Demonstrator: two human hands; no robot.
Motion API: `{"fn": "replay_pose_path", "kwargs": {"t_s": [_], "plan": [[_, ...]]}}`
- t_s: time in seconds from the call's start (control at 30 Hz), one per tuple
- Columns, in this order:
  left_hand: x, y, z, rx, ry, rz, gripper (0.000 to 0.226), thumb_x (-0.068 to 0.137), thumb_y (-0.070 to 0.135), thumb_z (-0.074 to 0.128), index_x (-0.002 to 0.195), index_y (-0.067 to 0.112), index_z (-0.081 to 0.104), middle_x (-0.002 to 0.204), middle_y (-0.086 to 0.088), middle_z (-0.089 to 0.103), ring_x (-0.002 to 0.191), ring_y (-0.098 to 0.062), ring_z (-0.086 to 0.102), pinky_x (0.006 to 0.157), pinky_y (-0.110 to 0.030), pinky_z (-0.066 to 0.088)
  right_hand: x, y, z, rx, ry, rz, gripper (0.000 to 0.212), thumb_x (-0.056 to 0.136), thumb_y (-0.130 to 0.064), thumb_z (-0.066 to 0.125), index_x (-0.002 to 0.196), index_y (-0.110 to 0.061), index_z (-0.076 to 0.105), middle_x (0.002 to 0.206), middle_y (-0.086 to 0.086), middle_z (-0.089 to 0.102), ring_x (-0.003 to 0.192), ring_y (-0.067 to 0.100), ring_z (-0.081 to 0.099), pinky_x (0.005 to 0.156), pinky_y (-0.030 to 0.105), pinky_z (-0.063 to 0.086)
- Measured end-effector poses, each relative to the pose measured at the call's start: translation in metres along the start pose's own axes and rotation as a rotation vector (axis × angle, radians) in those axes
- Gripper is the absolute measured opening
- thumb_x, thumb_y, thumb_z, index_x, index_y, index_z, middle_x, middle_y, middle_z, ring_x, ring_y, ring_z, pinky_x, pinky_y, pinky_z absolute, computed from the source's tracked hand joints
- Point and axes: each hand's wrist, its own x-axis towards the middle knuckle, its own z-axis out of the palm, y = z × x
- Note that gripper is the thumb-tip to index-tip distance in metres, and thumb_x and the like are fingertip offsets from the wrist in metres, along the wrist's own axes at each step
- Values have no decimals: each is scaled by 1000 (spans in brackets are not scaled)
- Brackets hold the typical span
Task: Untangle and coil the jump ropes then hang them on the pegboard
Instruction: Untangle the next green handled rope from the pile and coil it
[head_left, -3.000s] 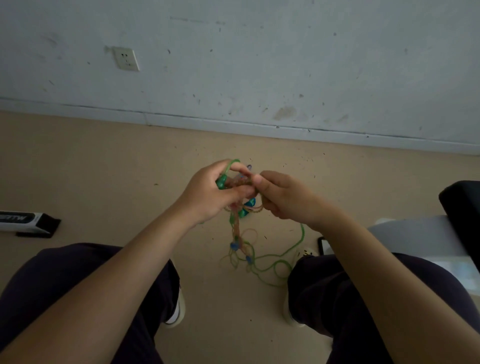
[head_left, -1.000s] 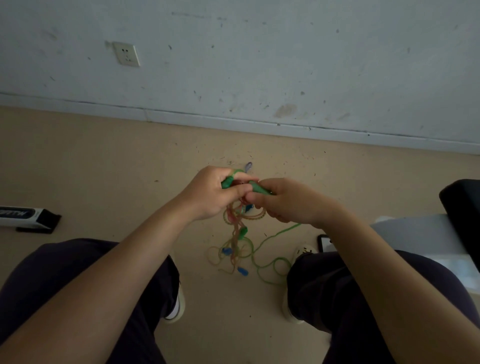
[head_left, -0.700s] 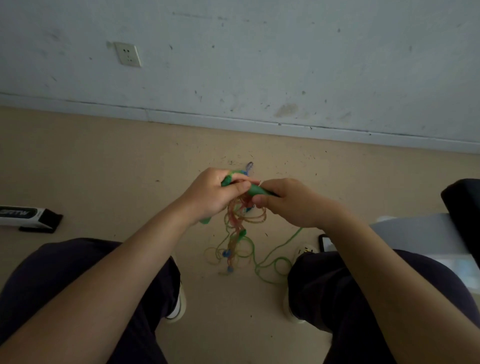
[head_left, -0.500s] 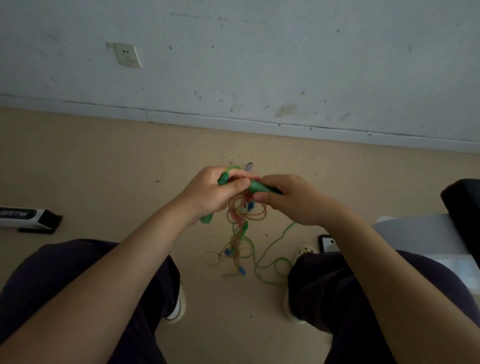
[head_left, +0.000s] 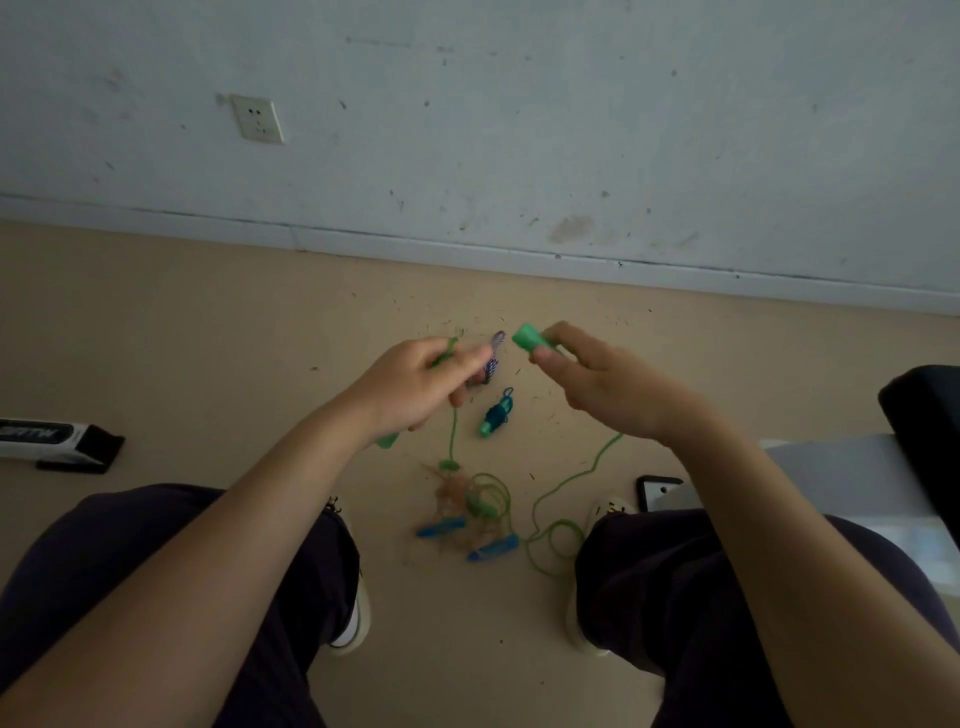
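The left hand (head_left: 415, 387) is curled around a green handle (head_left: 387, 441), whose lower end pokes out below the palm, its long axis running down and toward the left knee. The right hand (head_left: 602, 387) pinches the other green handle (head_left: 530, 338), its free end pointing up toward the wall (head_left: 519, 119). From each hand the green rope (head_left: 558, 486) hangs down to a blurred tangle (head_left: 467, 512) of orange cord and blue handles on the floor (head_left: 208, 332), below and between the hands. A small teal coiled rope (head_left: 496, 415) lies on the floor between the hands, just above the tangle. The floor is beige and speckled with debris; a socket (head_left: 257, 119) sits on the scuffed wall.
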Motion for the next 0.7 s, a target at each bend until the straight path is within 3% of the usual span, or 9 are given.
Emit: {"fn": "replay_pose_path", "kwargs": {"t_s": [0.07,0.17,0.23,0.3,0.43,0.6,0.7], "plan": [[2,1,4,-98,-54,-57,39,106,41,38,103,10,63,80,-3,60,48,-10,45,46,-26,37,1,1,2,-39,-48,74,25,102,-35,41,112,-14,49,84,2,56,72,16,49,63,32,39],[4,2,1,-260,-52,-84,28,106,24,41,103,8,64,85,-6,63,57,-9,55,46,-24,39,-1,0,3,-165,-151,-38,16,100,-29,50,113,-22,59,88,-7,57,75,12,50,70,31,40],[6,-1,-1,-252,-51,-63,25,106,23,47,106,15,70,93,-3,69,68,-5,61,51,-21,44,-1,1,3,-171,-183,-112,22,96,-29,61,117,-33,66,88,-13,62,76,9,54,73,27,43],[6,-4,-1,-188,-104,-31,21,103,31,53,106,25,73,94,6,74,75,-3,65,57,-17,48,1,2,5,-11,-157,-106,24,88,-27,72,107,-41,70,77,-4,68,64,14,53,64,28,45],[2,0,4,-159,-352,35,33,88,54,67,105,27,71,95,2,77,80,-15,73,71,-17,51,5,0,10,255,-21,-143,18,77,-21,82,83,-25,66,56,-9,57,53,8,49,52,19,43],[2,-2,4,-119,-367,64,23,86,28,78,106,20,69,88,0,76,71,-16,70,68,-20,52,5,3,9,484,-55,-150,10,93,-1,61,103,-2,62,71,9,68,61,18,63,58,26,51],[1,-1,5,-132,-353,88,22,90,21,76,108,18,64,87,-4,76,67,-19,71,64,-22,53,5,4,10,557,-76,-166,6,93,2,59,100,3,58,77,19,69,64,25,66,58,25,52]]}}
